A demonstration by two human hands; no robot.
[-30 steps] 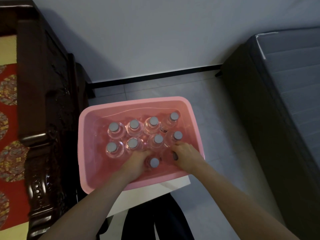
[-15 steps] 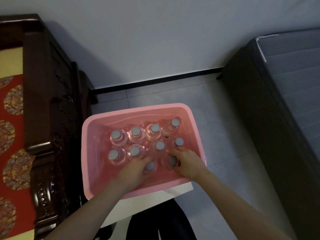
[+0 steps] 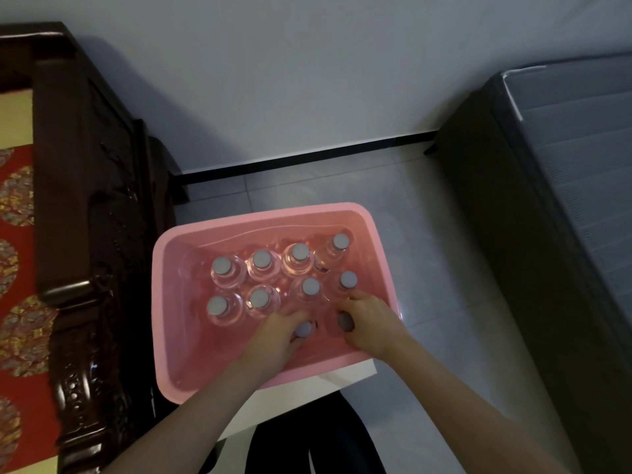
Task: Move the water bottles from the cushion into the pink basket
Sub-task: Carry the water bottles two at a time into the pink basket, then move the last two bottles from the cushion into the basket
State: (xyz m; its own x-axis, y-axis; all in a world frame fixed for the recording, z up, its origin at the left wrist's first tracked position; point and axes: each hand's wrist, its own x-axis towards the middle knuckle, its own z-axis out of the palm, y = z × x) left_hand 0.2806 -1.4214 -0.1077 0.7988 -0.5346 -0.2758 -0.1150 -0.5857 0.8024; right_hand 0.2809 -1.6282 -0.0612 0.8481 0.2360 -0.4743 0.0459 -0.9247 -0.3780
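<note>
step: seating two water bottles in pink basket (image 3: 178,302) | left hand (image 3: 278,331) wrapped on bottle (image 3: 302,329) | right hand (image 3: 371,319) wrapped on bottle (image 3: 345,321) | eight upright bottles (image 3: 263,260) just beyond fingers | next: let go, lift clear

A pink basket (image 3: 164,302) is sitting on a white bench (image 3: 342,374) above the tiled floor (image 3: 427,234), holding clear water bottles with grey caps standing upright in two rows of four, among them a far-left bottle (image 3: 224,268) and a far-right bottle (image 3: 337,246). Both hands are reaching into the near part of the basket. The left hand (image 3: 277,335) is wrapping around a bottle (image 3: 303,329) whose cap is showing beside its fingers, and the right hand (image 3: 371,323) is gripping another bottle (image 3: 345,321) just beside it. A dark carved wooden frame (image 3: 85,268) is standing to the left, bordering a red patterned cushion (image 3: 17,302); a dark mattress (image 3: 564,200) is lying to the right
</note>
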